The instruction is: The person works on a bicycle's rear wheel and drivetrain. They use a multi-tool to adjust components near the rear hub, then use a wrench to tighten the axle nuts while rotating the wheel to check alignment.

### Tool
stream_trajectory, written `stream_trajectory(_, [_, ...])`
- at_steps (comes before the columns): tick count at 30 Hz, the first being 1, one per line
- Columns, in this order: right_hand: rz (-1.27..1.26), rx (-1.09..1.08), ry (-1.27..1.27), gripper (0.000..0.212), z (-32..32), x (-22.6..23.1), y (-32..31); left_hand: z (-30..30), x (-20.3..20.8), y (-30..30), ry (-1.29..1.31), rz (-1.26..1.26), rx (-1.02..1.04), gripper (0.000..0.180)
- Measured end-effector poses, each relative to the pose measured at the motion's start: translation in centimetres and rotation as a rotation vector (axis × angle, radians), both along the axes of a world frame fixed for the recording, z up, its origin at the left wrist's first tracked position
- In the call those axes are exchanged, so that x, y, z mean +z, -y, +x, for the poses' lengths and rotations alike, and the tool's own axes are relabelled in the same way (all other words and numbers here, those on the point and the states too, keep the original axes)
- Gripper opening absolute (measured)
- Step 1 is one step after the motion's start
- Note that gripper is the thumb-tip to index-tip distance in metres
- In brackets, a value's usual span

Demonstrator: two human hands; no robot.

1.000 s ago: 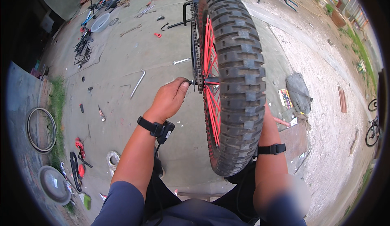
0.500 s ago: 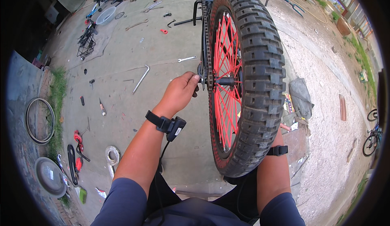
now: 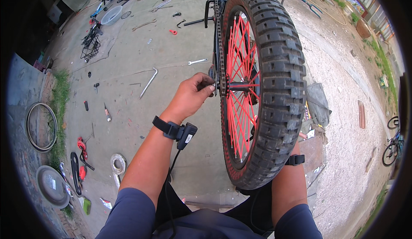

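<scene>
Wheel (image 3: 281, 84) sits upright, near ctr, chain (image 3: 220, 46) seemingly on at its L, so seating looks done; L hand (image 3: 192, 95) pinches at L axle end (image 3: 217, 86), work there prob. unfinished; R hand hidden behind wheel, can't tell grip.

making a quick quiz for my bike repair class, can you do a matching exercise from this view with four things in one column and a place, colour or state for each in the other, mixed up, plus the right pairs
Column one
1. left hand
2. spokes
3. tyre
4. silver wrench

Column two
a. black, with chunky tread
b. lying on the ground
c. fingers at the axle end
d. bright red

Right pairs: 1-c, 2-d, 3-a, 4-b
</scene>
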State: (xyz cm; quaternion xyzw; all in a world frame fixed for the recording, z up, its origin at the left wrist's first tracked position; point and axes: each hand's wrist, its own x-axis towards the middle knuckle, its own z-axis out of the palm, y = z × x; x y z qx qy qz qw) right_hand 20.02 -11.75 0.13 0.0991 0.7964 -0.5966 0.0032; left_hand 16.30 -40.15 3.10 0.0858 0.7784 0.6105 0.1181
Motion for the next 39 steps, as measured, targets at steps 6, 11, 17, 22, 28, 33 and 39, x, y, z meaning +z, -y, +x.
stream_trajectory(6, [-0.340, -0.023, 0.061, 0.046, -0.5, -2.0, -1.2, -0.2, 1.1, -0.5, 0.126, -0.027, 0.017, 0.019])
stream_trajectory(11, [0.021, 0.063, -0.065, 0.041, 0.0, -0.9, -0.3, -0.3, 0.6, 0.0, 0.089, -0.005, 0.009, 0.019])
stream_trajectory(17, [-0.209, -0.002, -0.003, 0.040, -0.9, -4.8, -2.4, -0.2, 0.4, -0.6, -0.030, -0.003, 0.005, 0.020])
stream_trajectory(22, [-0.163, -0.001, 0.014, 0.039, -0.9, -3.4, -1.6, 0.0, 1.0, 0.5, -0.187, -0.236, -0.090, 0.029])
stream_trajectory(28, [0.167, 0.010, -0.185, 0.039, -0.3, -3.2, -1.3, 0.4, 1.7, 0.4, -0.409, -0.524, -0.176, 0.039])
stream_trajectory(33, [-0.044, 0.043, -0.157, 0.037, -0.4, -1.6, -0.1, 0.7, 1.5, 0.6, -0.442, -0.550, -0.136, 0.037])
stream_trajectory(39, [-0.231, 0.048, -0.143, 0.035, -0.1, -1.0, -0.1, 0.6, 1.3, 0.1, -0.139, -0.331, -0.092, 0.034])
